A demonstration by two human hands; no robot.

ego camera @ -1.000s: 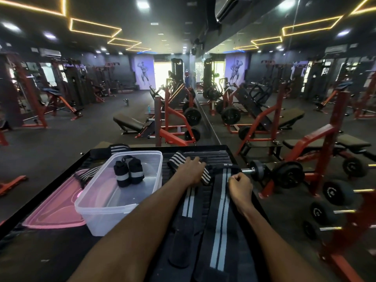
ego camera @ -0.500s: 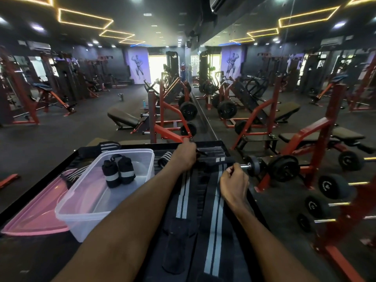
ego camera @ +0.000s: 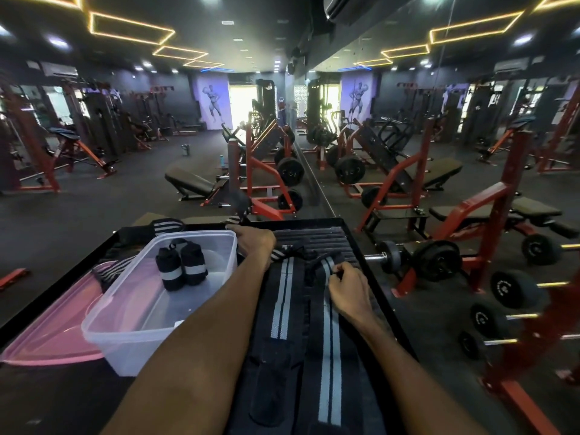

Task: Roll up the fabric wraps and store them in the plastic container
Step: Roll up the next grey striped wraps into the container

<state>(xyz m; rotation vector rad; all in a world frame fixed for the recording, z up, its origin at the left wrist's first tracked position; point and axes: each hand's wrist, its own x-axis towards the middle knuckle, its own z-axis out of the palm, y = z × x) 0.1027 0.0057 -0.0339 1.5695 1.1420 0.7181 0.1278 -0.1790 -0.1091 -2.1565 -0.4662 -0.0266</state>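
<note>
Long black fabric wrap w/ grey stripes lies flat on black table, looks soft, light, floppy, so I'd roll from far end where my right hand pinches it; left hand grips another striped wrap by clear plastic container.

The clear plastic container is open on top, and behind the two black rolled wraps its floor is free. The pink flat lid lies just beside it at left. Long black striped wraps cover the black table at right.
</note>
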